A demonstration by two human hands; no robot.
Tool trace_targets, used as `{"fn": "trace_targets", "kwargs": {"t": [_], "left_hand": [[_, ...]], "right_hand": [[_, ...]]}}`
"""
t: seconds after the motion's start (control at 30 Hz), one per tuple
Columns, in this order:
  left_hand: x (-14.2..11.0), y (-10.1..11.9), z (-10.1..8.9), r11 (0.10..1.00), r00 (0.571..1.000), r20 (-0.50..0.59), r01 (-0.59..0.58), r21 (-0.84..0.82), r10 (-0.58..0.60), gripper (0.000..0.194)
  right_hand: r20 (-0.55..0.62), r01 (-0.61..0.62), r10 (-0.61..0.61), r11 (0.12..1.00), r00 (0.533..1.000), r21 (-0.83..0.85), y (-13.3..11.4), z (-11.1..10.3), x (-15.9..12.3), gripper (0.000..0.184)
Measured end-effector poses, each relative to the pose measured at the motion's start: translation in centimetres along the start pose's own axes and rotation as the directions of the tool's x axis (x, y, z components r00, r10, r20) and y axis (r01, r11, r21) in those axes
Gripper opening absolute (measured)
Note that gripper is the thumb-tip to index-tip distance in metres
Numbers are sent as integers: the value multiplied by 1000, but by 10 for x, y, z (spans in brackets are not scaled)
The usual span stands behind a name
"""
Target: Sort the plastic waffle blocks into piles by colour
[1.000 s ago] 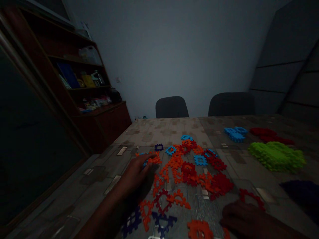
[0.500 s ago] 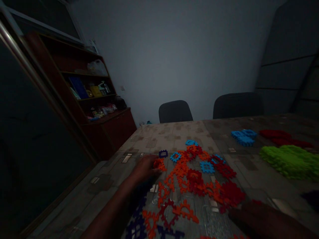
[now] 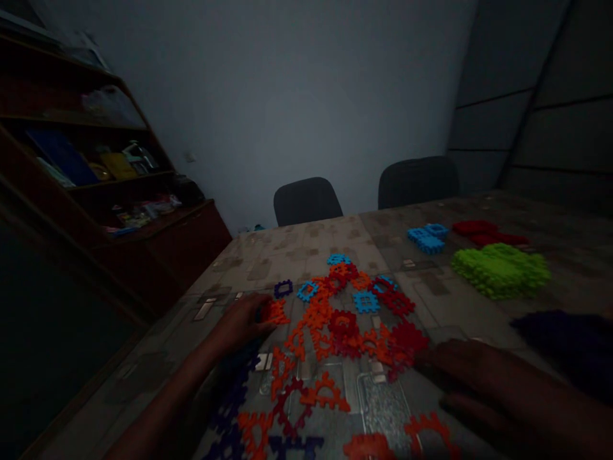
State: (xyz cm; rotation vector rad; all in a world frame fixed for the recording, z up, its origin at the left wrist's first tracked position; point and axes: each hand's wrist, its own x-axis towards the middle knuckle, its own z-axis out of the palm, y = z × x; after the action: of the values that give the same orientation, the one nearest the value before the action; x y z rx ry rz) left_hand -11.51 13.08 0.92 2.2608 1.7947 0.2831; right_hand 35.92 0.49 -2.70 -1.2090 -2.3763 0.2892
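My left hand is closed on an orange notched interlocking piece at the left of the pile, with a bit of red showing by the fingertips. On the right, my right hand lies low over the table, its fingers stretched toward a red notched piece and seemingly empty; shadow blurs the fingertips. Between the hands spread loose orange pieces, more red ones and a light blue square piece. A dark purple piece sits just beyond my left hand.
Sorted stacks stand to the right: light blue, red, bright green and dark purple. More purple pieces lie beside my left forearm. Two chairs are beyond the patterned table; a shelf unit stands left.
The view has turned right, so things shift left in the picture. My right hand has come further into view, near the red pieces. My left hand stays at the orange piece.
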Motion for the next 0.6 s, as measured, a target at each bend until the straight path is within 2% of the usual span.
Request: {"fn": "trace_targets", "kwargs": {"t": [0.1, 0.23, 0.33, 0.4, 0.43, 0.5, 0.57, 0.6], "left_hand": [[5, -6, 3, 999, 1000, -12, -13, -35, 13, 51], [3, -6, 0, 997, 998, -46, -37, -70, 33, 57], [-12, 18, -8, 989, 991, -85, -111, -94, 103, 55], [-28, 50, -14, 965, 973, -66, -227, -129, 220, 48], [-35, 70, -15, 936, 951, -18, -308, -169, 309, 46], [-47, 114, -14, 861, 877, 105, -428, -275, 470, 61], [-51, 155, -7, 762, 745, 232, -518, -389, 625, 73], [-50, 172, -1, 704, 653, 294, -548, -452, 698, 73]], "right_hand": [[139, -50, 45, 998, 989, 35, -8, -13, 5, 41], [193, -68, 42, 989, 980, 130, -6, -16, -5, 54], [193, -81, 50, 985, 980, 155, -6, -20, -4, 54], [184, -120, 94, 984, 978, 132, -7, -26, 4, 45], [164, -137, 117, 984, 979, 117, -7, -29, 9, 40], [111, -158, 147, 983, 983, 89, -6, -36, 18, 33], [66, -159, 155, 985, 986, 69, -3, -43, 23, 29], [56, -151, 148, 987, 987, 58, -2, -45, 24, 28]]}}
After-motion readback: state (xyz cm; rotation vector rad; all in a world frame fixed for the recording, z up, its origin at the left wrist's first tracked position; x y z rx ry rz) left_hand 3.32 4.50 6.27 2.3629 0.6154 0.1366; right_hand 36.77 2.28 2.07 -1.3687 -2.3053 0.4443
